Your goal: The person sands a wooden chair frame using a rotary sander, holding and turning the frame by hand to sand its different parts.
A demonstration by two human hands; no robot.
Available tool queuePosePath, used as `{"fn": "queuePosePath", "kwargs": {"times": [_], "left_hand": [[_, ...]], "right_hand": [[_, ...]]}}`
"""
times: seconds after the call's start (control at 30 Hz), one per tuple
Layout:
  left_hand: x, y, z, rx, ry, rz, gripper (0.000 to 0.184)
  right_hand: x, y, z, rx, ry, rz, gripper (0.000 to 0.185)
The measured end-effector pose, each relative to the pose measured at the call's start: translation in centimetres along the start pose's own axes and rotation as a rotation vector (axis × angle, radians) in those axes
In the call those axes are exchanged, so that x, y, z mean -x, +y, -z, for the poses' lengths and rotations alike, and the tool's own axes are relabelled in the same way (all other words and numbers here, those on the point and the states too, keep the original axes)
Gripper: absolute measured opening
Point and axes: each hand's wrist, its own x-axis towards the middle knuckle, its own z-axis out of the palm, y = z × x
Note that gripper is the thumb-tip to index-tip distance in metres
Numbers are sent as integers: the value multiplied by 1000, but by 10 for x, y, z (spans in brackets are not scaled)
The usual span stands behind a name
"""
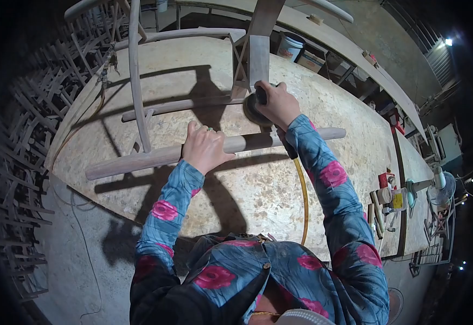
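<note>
A wooden chair frame (134,76) lies tipped on the workbench (269,200), with a long rounded rail (155,157) running across in front of me. My left hand (205,149) is closed over the middle of that rail. In my right hand (281,104) is a round, dark air sander (253,111), gripped from above. The sander sits beyond the rail, near the foot of a wide upright board (258,62); whether its pad touches the wood is hidden. From below my right wrist a yellow hose (304,195) runs toward my body.
Many chair frames (27,116) are stacked along the left. Behind the bench stand a white bucket (290,46) and a cardboard box (310,60) under a long shelf (377,73). Wooden-handled tools (377,214) and a small container (398,199) lie on the right.
</note>
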Motion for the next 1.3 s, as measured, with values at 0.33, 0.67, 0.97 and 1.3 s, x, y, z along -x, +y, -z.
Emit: {"fn": "queuePosePath", "kwargs": {"times": [0.33,0.67,0.97,1.3], "left_hand": [[-1,-3,-1,10,46,-16,40],[-1,-1,2,-18,-19,0,41],[2,-4,-6,-61,68,-38,44],[-5,-9,4,-133,24,-62,48]], "right_hand": [[-33,25,-9,-7,160,-87,48],[17,19,1,-36,85,72,46],[25,113,14,134,257,-182,43],[196,195,72,-18,510,-464,66]]}}
